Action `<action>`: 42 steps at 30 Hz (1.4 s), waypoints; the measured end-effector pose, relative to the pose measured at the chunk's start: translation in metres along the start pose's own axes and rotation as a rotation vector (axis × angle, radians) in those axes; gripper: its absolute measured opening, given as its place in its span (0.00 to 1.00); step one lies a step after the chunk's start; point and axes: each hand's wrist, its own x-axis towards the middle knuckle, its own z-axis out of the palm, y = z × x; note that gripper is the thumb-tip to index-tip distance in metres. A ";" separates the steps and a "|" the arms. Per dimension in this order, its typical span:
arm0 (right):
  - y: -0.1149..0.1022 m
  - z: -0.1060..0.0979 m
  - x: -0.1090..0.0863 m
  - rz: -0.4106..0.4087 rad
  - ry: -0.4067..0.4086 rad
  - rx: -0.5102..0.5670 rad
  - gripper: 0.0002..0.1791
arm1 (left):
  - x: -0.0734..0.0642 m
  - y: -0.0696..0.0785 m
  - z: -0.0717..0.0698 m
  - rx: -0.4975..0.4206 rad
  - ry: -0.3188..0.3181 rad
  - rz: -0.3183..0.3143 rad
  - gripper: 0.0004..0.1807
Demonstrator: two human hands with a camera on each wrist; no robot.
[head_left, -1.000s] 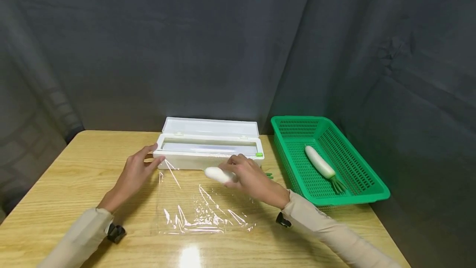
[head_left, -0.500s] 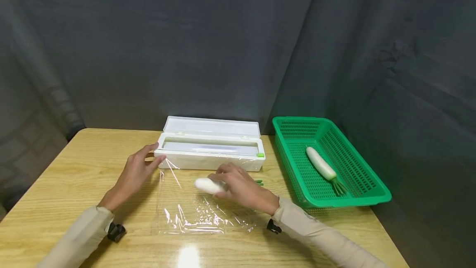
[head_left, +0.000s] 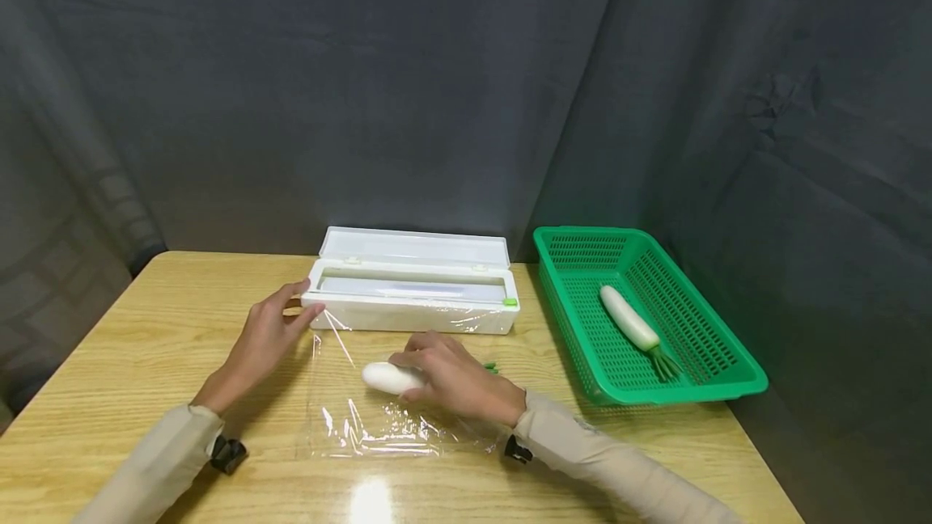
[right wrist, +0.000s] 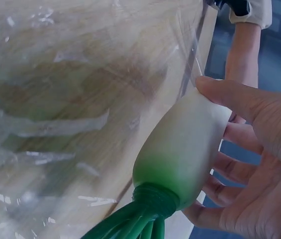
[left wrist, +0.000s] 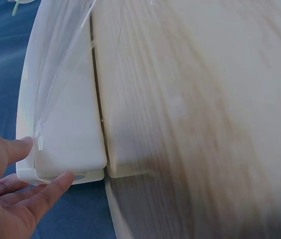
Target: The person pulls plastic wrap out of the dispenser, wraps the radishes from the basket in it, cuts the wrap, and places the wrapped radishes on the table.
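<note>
My right hand grips a white radish from above, thumb on one side and fingers on the other. Low over a sheet of clear cling film, the radish lies crosswise with its tip to the left. Its green stalks show up close in the right wrist view. My left hand holds the left end of a white cling film dispenser, thumb and fingers around its corner. The dispenser's lid stands raised at the back, and film runs from its front edge onto the table.
A green plastic basket stands to the right with a second white radish in it. On the dispenser's right end sits a small green slider. Dark curtains hang behind the wooden table.
My right hand has carried the radish left and toward me, from near the dispenser's front to over the middle of the film. My left hand stays at the dispenser's end.
</note>
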 end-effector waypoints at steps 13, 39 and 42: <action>-0.003 0.014 0.005 0.048 -0.095 0.026 0.30 | 0.000 0.002 0.000 0.006 -0.001 -0.007 0.23; 0.007 0.020 -0.009 0.043 -0.106 0.064 0.35 | 0.003 0.004 -0.004 0.037 -0.054 -0.041 0.26; 0.008 0.020 -0.011 0.019 -0.090 0.035 0.35 | 0.002 0.003 -0.006 0.054 -0.070 -0.046 0.26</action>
